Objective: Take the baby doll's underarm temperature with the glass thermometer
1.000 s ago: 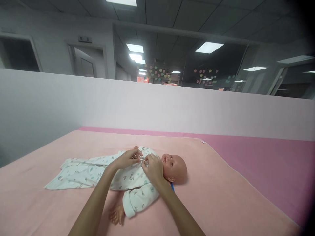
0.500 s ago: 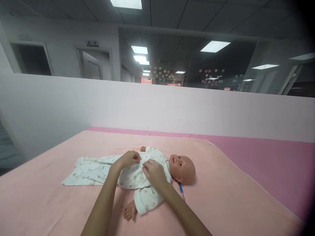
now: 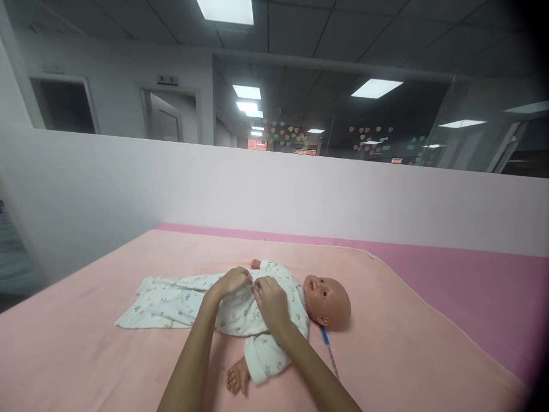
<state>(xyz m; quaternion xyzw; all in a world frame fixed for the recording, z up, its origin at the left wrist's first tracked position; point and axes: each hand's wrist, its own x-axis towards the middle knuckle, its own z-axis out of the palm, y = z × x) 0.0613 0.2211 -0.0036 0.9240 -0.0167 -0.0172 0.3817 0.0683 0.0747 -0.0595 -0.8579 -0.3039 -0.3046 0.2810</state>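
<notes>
A baby doll (image 3: 328,300) lies on its back, head to the right, dressed in a white printed top (image 3: 240,315) and matching trousers (image 3: 167,303). Over the middle of its chest, my left hand (image 3: 235,281) pinches at the front of the top with curled fingers. Close beside it, my right hand (image 3: 271,297) is also closed on the top's front, fingertips almost meeting those of the left. Any fastening between the fingertips is too small to make out. One doll hand (image 3: 238,376) pokes from the near sleeve, the other (image 3: 256,264) from the far one.
Under the doll spreads a peach blanket (image 3: 398,343) over a pink mat (image 3: 484,292). A thin blue-and-white strip (image 3: 326,337) lies by the doll's neck. Behind runs a low white wall (image 3: 300,194), with a glass pane bearing heart stickers above.
The view has shifted slightly, so the doll and blanket appear a little lower and further right. Both hands stay at the chest of the top, with their fingertips slightly closer together.
</notes>
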